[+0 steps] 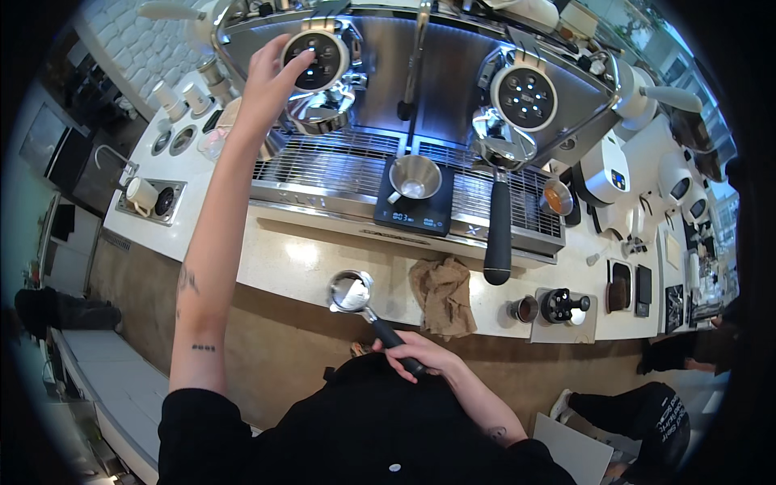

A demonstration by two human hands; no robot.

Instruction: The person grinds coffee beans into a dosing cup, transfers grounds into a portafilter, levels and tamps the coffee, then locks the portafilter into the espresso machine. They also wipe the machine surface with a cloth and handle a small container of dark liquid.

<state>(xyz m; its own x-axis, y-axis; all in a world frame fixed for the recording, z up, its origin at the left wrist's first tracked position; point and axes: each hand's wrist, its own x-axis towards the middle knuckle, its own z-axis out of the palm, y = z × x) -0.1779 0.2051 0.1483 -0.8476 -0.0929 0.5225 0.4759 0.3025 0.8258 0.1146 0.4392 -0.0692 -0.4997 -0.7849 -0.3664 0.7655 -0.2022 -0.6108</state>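
My left hand [271,76] reaches up to the round touch panel [324,66] on the left group of an espresso machine, its thumb over the lit buttons. It holds nothing; some fingertips are hidden behind the panel's rim. In front of my body, my right hand [418,354] grips the black handle of a portafilter [388,332]. The portafilter's metal basket [350,293] faces up near the counter edge, with bright glare inside. On the drip tray, a small steel cup [416,177] stands on a black digital scale [412,219]. A second portafilter [498,236] is locked into the right group.
A crumpled brown cloth [444,297] hangs over the counter's front edge. Right of it are a dosing cup [524,309] and a black tamper-like tool [561,305]. A steel cup of brown liquid [556,199] sits at the tray's right end. Another person [636,418] is low at right.
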